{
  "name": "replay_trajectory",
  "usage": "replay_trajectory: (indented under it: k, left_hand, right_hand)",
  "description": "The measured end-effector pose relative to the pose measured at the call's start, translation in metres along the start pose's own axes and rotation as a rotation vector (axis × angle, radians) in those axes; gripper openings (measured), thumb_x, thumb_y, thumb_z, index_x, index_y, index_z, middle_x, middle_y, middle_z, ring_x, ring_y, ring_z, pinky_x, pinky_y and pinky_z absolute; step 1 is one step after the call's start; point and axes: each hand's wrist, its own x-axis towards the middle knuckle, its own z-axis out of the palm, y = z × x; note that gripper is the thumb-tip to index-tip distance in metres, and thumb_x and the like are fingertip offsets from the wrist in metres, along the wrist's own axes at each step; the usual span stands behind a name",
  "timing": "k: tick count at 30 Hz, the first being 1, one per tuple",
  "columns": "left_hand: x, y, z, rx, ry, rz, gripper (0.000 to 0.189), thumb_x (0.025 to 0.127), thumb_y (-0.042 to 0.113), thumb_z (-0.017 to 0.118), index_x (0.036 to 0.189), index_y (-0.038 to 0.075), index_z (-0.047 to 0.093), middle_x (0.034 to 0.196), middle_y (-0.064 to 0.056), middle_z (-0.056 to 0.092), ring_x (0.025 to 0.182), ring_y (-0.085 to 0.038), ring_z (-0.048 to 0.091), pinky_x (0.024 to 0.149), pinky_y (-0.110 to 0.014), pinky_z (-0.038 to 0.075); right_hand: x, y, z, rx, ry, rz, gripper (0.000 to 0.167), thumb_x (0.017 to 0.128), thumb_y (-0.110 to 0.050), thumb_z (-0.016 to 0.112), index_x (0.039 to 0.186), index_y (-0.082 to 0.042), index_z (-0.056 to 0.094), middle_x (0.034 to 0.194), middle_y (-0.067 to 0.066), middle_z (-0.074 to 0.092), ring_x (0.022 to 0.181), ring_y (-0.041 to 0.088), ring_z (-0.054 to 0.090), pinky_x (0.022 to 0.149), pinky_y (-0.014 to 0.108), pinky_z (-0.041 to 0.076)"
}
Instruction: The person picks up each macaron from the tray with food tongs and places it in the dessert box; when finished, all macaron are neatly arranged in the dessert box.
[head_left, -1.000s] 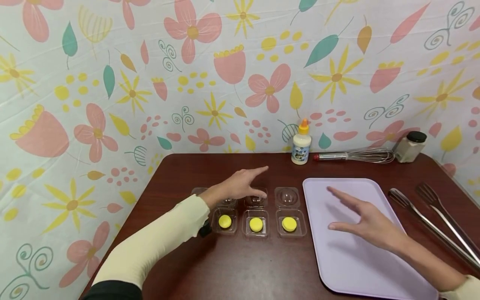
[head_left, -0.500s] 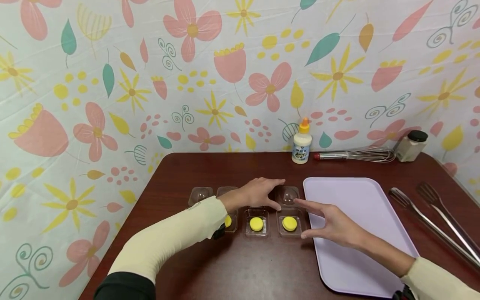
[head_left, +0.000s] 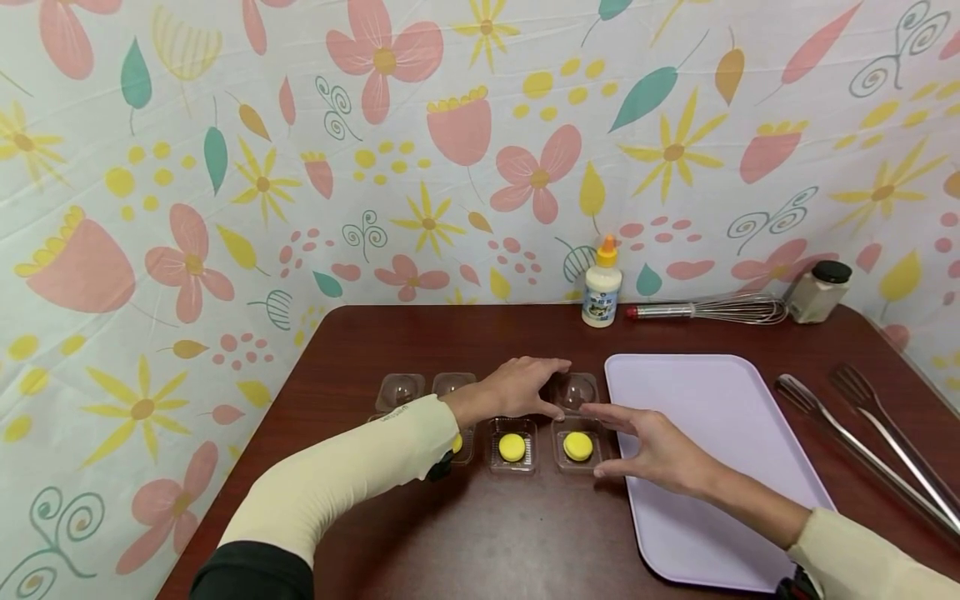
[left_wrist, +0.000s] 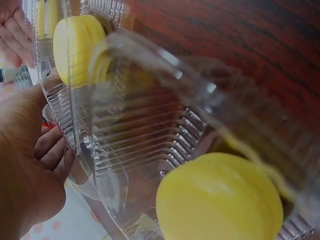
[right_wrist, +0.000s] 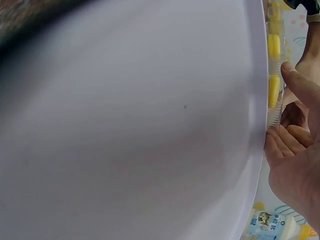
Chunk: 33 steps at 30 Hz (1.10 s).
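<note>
**Both hands at the rightmost clear box**

The fingers (head_left: 551,364) of the left hand (head_left: 517,385) lie straight and together, reaching over the open domed lid (head_left: 576,390) of the rightmost clear plastic box (head_left: 577,448); whether they touch it cannot be told from the head view. The right hand (head_left: 660,454) comes in from the other side, fingers spread apart, thumb at the box's near right corner and forefinger near its hinge, nothing clamped. In the right wrist view the fingertips (right_wrist: 292,82) sit against the box's edge.

The box stands on the tabletop (head_left: 480,533), just left of the lilac tray (head_left: 720,467), and holds a round yellow cake (head_left: 577,446). Beside it to the left is a second open box with a yellow cake (head_left: 512,447); a third is mostly hidden by the left sleeve (head_left: 352,475).

Along the back edge stand a glue bottle (head_left: 602,285), a whisk (head_left: 712,310) and a small jar (head_left: 819,292). Metal tongs (head_left: 870,442) lie right of the tray.
</note>
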Motion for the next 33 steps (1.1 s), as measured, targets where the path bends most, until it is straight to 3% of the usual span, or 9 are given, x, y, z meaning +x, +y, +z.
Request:
replay_trajectory:
  k: [13,24,29,33]
  left_hand:
    - [-0.006,-0.004,-0.015,-0.009,0.102,0.038,0.083,0.093,0.048,0.081,0.159,0.011,0.047,0.146,0.001,0.064,0.131,-0.017,0.062,0.109,-0.037,0.049]
    - [-0.031,-0.003,-0.026,0.031,0.181,0.102,0.081,0.093,0.053,0.079,0.157,0.011,0.051,0.144,0.000,0.066,0.124,-0.016,0.065,0.103,-0.038,0.053]
    - [-0.042,-0.001,-0.026,0.010,0.187,0.121,0.080,0.092,0.052,0.080,0.156,0.012,0.052,0.143,0.002,0.067,0.127,-0.015,0.064,0.102,-0.036,0.053]
    - [-0.049,0.004,-0.024,-0.013,0.163,0.149,0.080,0.093,0.052,0.080,0.156,0.012,0.052,0.144,0.003,0.066,0.127,-0.013,0.064,0.102,-0.034,0.053]
  right_hand:
    - [0.001,0.002,0.003,0.008,0.026,0.004,0.071,0.081,-0.015,0.095,0.141,0.004,0.062,0.140,0.017,0.067,0.126,0.039,0.066,0.104,0.047,0.053]
    - [0.001,-0.001,-0.002,0.064,0.028,0.053,0.068,0.082,-0.017,0.094,0.138,0.003,0.062,0.137,0.017,0.067,0.129,0.040,0.064,0.106,0.044,0.052]
    - [0.002,-0.004,-0.008,0.077,0.089,0.069,0.061,0.081,-0.013,0.094,0.132,0.003,0.063,0.129,0.015,0.070,0.123,0.038,0.067,0.104,0.039,0.053]
    - [0.004,-0.006,-0.012,0.070,0.132,0.063,0.072,0.082,-0.010,0.093,0.141,0.008,0.056,0.135,0.023,0.066,0.126,0.043,0.064,0.105,0.045,0.052]
